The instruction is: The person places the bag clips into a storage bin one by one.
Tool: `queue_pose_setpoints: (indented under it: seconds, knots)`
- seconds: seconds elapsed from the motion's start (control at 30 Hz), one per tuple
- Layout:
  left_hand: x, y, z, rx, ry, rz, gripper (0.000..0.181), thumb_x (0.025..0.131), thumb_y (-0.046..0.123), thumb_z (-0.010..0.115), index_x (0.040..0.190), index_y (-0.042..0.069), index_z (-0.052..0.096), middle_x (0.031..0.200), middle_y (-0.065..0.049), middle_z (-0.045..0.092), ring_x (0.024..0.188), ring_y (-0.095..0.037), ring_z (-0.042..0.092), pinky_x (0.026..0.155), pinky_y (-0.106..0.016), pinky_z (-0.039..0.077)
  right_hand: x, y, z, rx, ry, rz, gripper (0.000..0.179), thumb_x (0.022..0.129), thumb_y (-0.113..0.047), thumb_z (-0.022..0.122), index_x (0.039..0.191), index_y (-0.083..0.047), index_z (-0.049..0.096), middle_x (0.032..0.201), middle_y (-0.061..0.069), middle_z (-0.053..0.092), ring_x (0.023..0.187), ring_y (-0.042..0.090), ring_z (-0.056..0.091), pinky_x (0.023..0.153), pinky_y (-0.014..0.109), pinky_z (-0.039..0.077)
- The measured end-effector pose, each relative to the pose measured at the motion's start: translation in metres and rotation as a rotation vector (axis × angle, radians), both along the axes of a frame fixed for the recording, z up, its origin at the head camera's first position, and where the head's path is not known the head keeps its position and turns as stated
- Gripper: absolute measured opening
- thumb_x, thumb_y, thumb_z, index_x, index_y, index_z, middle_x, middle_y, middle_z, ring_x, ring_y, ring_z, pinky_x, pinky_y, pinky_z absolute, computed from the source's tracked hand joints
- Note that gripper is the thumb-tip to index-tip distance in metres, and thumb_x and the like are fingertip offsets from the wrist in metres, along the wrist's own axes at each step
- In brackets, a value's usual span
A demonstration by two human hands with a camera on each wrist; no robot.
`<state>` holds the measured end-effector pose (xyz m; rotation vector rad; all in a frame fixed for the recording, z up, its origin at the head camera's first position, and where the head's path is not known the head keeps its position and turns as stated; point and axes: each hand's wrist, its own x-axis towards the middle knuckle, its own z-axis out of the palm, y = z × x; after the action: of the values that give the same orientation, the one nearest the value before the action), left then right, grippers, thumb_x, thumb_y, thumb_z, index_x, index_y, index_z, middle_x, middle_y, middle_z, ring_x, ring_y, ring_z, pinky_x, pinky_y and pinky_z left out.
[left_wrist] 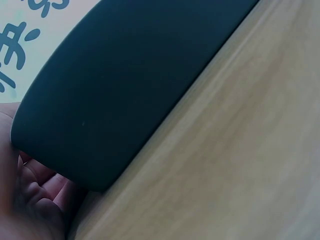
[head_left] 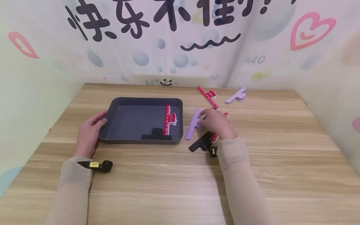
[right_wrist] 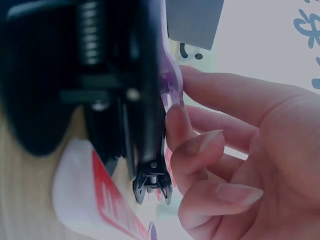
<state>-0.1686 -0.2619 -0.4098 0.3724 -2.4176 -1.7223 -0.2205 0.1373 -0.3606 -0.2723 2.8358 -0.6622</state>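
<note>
A dark grey tray [head_left: 135, 141] lies on the table, and my left hand [head_left: 89, 132] grips its left end. In the left wrist view the fingers curl against the tray's wall [left_wrist: 110, 100]. A red and white clip [head_left: 167, 120] and a black clip [head_left: 156, 137] lie inside the tray. To the right of it, my right hand [head_left: 216, 122] pinches the handle of a purple clip [head_left: 192, 124] between thumb and finger. Close by are a black clip [head_left: 200, 142] and a red clip [head_left: 214, 137], partly hidden by the hand.
Farther back on the wooden table [head_left: 157, 181] lie another red clip [head_left: 207, 97] and another purple clip [head_left: 236, 95]. A white printed backdrop [head_left: 168, 47] stands behind the table, with pale walls at both sides.
</note>
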Motion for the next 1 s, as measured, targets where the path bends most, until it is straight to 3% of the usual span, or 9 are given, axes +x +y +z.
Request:
queue_pose_setpoints:
  seconds: [0.2, 0.5, 1.0]
  knots:
    - [-0.001, -0.001, 0.000, -0.004, 0.015, 0.001, 0.042, 0.089, 0.034, 0.053, 0.128, 0.020, 0.050, 0.130, 0.001, 0.048, 0.114, -0.009, 0.041, 0.078, -0.008, 0.037, 0.000, -0.002, 0.000, -0.013, -0.022, -0.026, 0.036, 0.081, -0.023, 0.063, 0.113, -0.007, 0.061, 0.103, 0.008, 0.062, 0.087, 0.022, 0.054, 0.078, 0.037, 0.041]
    - [0.000, -0.001, -0.002, 0.020, 0.024, -0.004, 0.042, 0.089, 0.032, 0.054, 0.128, 0.019, 0.051, 0.129, 0.000, 0.049, 0.114, -0.009, 0.041, 0.078, -0.009, 0.038, 0.001, -0.004, -0.003, -0.087, -0.122, -0.045, 0.024, 0.083, -0.023, 0.063, 0.100, -0.007, 0.067, 0.071, 0.005, 0.064, 0.065, 0.020, 0.055, 0.063, 0.031, 0.042]
    - [-0.001, -0.001, -0.003, 0.007, 0.024, 0.002, 0.041, 0.089, 0.034, 0.053, 0.128, 0.021, 0.051, 0.126, 0.001, 0.051, 0.114, -0.009, 0.041, 0.078, -0.008, 0.037, -0.007, 0.000, -0.012, -0.240, -0.163, -0.053, 0.035, 0.086, -0.018, 0.060, 0.119, -0.007, 0.056, 0.074, 0.007, 0.064, 0.061, 0.018, 0.061, 0.057, 0.028, 0.049]
